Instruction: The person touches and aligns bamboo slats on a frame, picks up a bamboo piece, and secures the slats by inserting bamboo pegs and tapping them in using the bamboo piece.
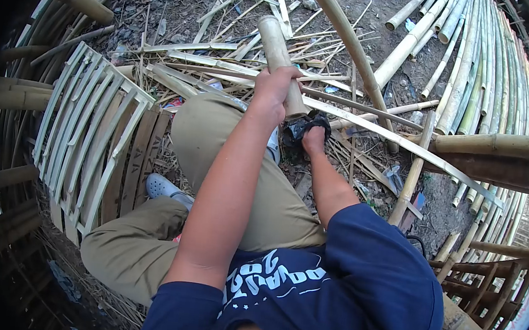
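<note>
My left hand is wrapped round a short, thick bamboo piece, whose upper end points away from me. The lower end of this piece comes down beside my right hand. Black material lies around the fingers of my right hand, which are mostly hidden; I cannot make out what they hold. A long split bamboo strip passes just beyond that hand, slanting down to the right. Both hands are in front of my bent knee.
A slatted bamboo panel leans at the left. Many bamboo poles lie at the upper right. A curved pole crosses the top middle. Loose strips litter the ground. A thick horizontal pole juts in from the right.
</note>
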The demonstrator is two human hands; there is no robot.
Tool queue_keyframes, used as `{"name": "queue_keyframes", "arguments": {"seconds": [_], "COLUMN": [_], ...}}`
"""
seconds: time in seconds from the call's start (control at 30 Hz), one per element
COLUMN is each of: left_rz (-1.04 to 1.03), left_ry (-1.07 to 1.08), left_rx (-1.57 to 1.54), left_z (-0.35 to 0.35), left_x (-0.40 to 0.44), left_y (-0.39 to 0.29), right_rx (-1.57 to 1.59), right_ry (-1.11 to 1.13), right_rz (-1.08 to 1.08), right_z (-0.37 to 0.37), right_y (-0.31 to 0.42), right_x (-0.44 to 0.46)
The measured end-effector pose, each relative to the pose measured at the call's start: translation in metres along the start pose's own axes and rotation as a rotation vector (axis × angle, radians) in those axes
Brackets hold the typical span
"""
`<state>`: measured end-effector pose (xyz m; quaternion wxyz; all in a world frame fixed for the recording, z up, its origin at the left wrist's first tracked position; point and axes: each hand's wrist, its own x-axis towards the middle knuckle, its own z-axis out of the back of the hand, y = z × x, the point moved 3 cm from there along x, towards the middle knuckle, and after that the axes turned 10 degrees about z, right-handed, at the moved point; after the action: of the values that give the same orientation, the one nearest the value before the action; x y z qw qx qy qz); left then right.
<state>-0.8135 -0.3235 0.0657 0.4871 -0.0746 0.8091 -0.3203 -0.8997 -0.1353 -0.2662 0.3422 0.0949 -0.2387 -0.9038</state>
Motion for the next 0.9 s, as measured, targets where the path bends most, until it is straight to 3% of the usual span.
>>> {"name": "queue_keyframes", "arguments": {"seconds": [0.03, 0.17, 0.2, 0.3, 0.33, 0.43, 0.53, 0.63, 0.67, 0.77, 0.9], "left_rz": [-0.004, 0.008, 0.023, 0.010, 0.009, 0.035, 0.019, 0.025, -0.139, -0.238, -0.215], "left_ry": [-0.013, -0.035, -0.038, -0.035, -0.026, 0.065, 0.086, 0.316, 0.284, 0.382, 0.514], "left_rx": [-0.017, -0.064, -0.074, -0.054, -0.068, -0.133, -0.229, -0.286, -0.295, -0.260, -0.194], "left_z": [0.002, 0.013, 0.016, 0.025, 0.026, 0.029, 0.025, 0.026, 0.023, 0.023, 0.024], "left_x": [0.003, 0.016, 0.019, 0.027, 0.026, 0.022, -0.002, -0.017, -0.028, -0.041, -0.049], "left_y": [0.002, 0.005, 0.006, 0.009, 0.009, 0.007, -0.002, -0.013, -0.015, -0.018, -0.016], "right_rx": [-0.006, 0.093, 0.186, 0.052, 0.067, -0.173, 0.023, 0.568, 0.726, 0.983, 1.173], "right_ry": [0.071, -0.134, 0.016, 0.552, 0.637, 0.824, 0.560, 0.201, 0.164, 0.153, 0.135], "right_rz": [-0.091, -0.171, -0.282, -0.250, -0.312, -0.181, -0.172, -0.094, -0.037, -0.056, -0.070], "right_z": [0.002, 0.015, 0.017, 0.023, 0.055, 0.105, 0.166, 0.214, 0.213, 0.245, 0.255], "right_y": [0.000, 0.005, 0.001, -0.007, 0.011, 0.030, 0.071, 0.131, 0.139, 0.188, 0.222], "right_x": [-0.007, -0.025, -0.025, -0.010, -0.009, 0.025, 0.063, 0.084, 0.092, 0.083, 0.066]}}
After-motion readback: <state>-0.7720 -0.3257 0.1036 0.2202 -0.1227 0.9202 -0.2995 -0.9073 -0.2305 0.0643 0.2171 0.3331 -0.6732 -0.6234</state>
